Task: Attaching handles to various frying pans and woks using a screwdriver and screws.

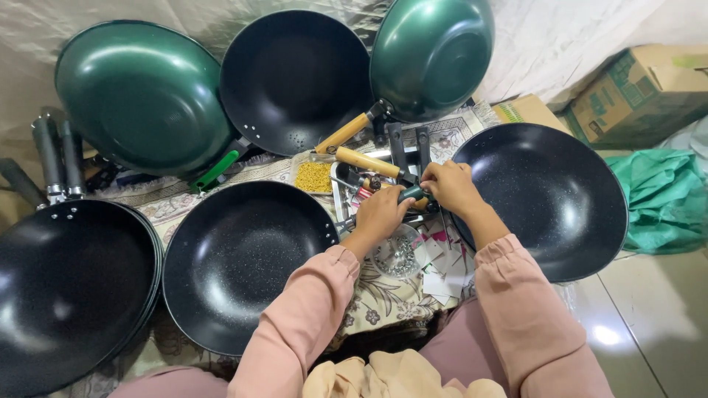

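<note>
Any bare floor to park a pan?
Bare glossy tile floor right of the black speckled wok, below the green cloth. Crowded between both hands: handles, small yellow-filled tray, paper scraps.

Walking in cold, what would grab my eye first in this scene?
Probably the ring of big woks: black speckled ones like the wok at left and the wok at right, with glossy green ones propped behind. In the middle, the left hand and right hand meet over a small dark-green handle.
</note>
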